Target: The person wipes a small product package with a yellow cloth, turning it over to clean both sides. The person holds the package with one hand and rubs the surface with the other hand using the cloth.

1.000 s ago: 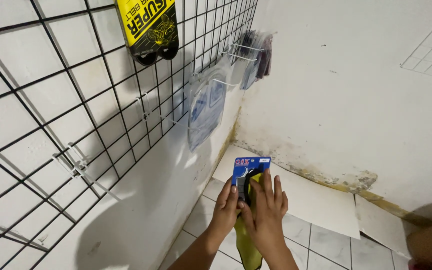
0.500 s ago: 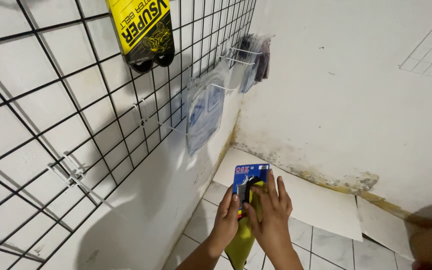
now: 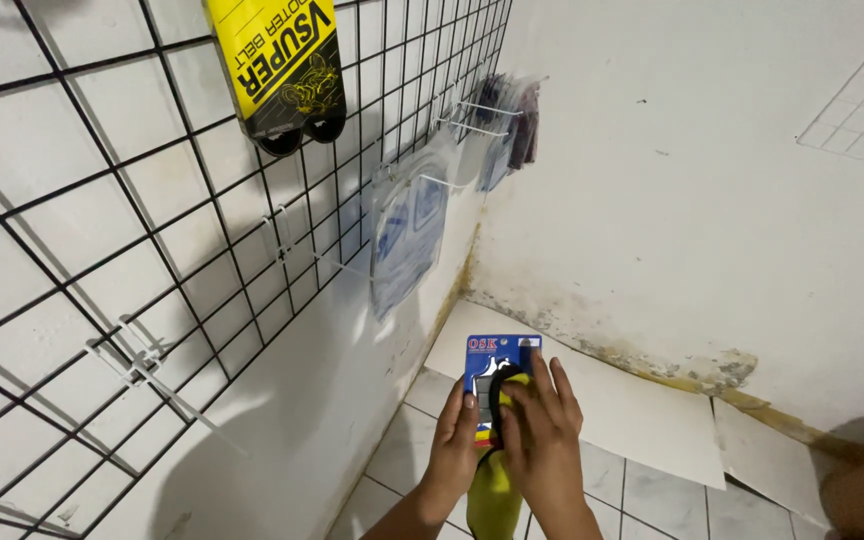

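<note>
Blue carded packet (image 3: 500, 362) sits low over the tiled floor (image 3: 652, 490), gripped by the left hand (image 3: 455, 438) at its edge. The right hand (image 3: 542, 440) presses a yellow cloth (image 3: 497, 485) against it, fingers together, beside the wire grid (image 3: 152, 250).

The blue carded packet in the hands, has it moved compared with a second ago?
Cannot tell for certain: the blue packet seems barely shifted against the pale sheet on the floor; mostly the camera moved.
</note>
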